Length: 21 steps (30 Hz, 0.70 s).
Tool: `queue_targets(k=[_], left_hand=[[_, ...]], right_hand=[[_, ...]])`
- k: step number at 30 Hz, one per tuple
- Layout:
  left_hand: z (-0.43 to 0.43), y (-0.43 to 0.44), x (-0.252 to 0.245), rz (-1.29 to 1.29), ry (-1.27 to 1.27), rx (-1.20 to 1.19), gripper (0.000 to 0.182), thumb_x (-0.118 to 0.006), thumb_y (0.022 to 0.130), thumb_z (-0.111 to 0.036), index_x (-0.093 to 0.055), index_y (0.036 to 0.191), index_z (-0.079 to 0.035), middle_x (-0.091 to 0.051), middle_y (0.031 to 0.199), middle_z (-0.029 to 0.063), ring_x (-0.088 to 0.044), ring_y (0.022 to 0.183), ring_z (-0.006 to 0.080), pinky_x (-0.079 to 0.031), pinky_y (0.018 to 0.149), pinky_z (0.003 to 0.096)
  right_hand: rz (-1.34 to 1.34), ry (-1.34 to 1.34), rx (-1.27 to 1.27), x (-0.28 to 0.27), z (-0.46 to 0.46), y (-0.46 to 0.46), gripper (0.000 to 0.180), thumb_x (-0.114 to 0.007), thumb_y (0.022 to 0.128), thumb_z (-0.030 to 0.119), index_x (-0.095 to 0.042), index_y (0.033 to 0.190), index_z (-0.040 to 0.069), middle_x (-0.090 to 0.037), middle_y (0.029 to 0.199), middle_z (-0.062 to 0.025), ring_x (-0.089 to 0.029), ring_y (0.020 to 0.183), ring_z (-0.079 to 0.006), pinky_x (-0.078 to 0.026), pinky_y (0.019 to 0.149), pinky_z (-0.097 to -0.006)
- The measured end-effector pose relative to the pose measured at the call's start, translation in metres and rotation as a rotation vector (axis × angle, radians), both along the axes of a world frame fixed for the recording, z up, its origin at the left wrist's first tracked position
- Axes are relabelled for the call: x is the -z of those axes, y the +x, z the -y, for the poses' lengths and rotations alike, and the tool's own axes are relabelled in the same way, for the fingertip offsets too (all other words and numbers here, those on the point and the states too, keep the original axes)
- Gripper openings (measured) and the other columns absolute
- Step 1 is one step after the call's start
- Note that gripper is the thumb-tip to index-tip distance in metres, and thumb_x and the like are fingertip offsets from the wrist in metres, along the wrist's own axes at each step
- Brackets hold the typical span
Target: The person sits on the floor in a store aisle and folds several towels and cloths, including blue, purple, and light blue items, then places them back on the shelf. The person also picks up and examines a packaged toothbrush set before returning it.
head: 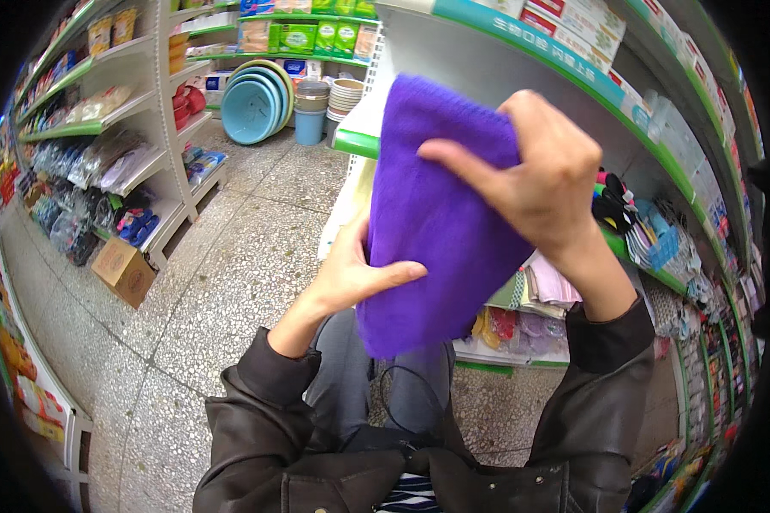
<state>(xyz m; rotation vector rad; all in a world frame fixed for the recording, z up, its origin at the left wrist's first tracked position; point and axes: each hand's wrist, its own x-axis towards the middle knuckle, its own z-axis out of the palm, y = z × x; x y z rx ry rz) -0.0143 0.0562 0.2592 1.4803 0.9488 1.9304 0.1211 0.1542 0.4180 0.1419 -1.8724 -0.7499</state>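
A folded purple towel (436, 224) is held up in front of me between both hands. My left hand (366, 272) grips its lower left edge, the thumb lying on the front face. At the upper right edge, my right hand (539, 167) holds the cloth, its thumb stretched across the front and its other fingers mostly hidden behind. Behind the towel runs a white store shelf (359, 118) with a green price strip. Below it, to the right, folded towels (548, 282) in pale pink and green lie on a lower shelf.
Blue plastic basins (250, 106) lean at the back, beside stacked buckets (310, 118). A cardboard box (123, 272) stands on the speckled floor (231, 256) at the left shelf rack (125, 122). Socks (616, 205) and gloves fill the shelves to my right. A black cable (417, 385) loops over my legs.
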Motion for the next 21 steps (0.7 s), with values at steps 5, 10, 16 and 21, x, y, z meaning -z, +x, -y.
queue_targets(k=[5, 10, 16, 21], left_hand=[[0.013, -0.021, 0.042, -0.102, 0.21, -0.481, 0.07, -0.073, 0.076, -0.004, -0.036, 0.135, -0.002, -0.06, 0.112, 0.0186, -0.06, 0.105, 0.0227, -0.047, 0.091, 0.0351], [0.03, -0.035, 0.072, -0.397, 0.548, -0.899, 0.058, -0.073, 0.073, 0.002, -0.043, 0.121, -0.005, -0.05, 0.126, 0.0254, -0.058, 0.109, 0.0347, -0.048, 0.09, 0.0387], [0.066, -0.024, 0.09, -0.244, 0.356, -0.847, 0.032, -0.064, 0.086, -0.022, -0.059, 0.108, 0.0, -0.055, 0.118, 0.0238, -0.059, 0.104, 0.0351, -0.046, 0.09, 0.0404], [0.074, -0.022, 0.083, -0.323, 0.115, -0.811, 0.041, -0.077, 0.075, -0.025, -0.063, 0.109, -0.005, -0.056, 0.118, 0.0193, -0.058, 0.107, 0.0343, -0.047, 0.09, 0.0393]], right_hand=[[-0.167, 0.006, -0.062, -0.024, 0.011, -0.029, 0.056, -0.08, 0.068, 0.052, -0.048, 0.067, 0.006, -0.054, 0.055, -0.0083, -0.058, 0.047, -0.0264, -0.045, 0.045, -0.0342], [-0.221, -0.071, -0.28, -0.032, 0.007, -0.045, 0.048, -0.085, 0.066, 0.041, -0.055, 0.075, 0.005, -0.061, 0.062, -0.0087, -0.064, 0.053, -0.0236, -0.049, 0.049, -0.0315], [-0.242, -0.132, -0.393, -0.028, -0.011, -0.056, 0.046, -0.086, 0.069, 0.035, -0.056, 0.081, 0.003, -0.061, 0.064, -0.0068, -0.062, 0.055, -0.0181, -0.049, 0.054, -0.0282], [-0.226, -0.121, -0.447, -0.024, -0.019, -0.064, 0.045, -0.086, 0.069, 0.034, -0.056, 0.08, 0.003, -0.058, 0.062, -0.0066, -0.058, 0.053, -0.0173, -0.047, 0.053, -0.0276]])
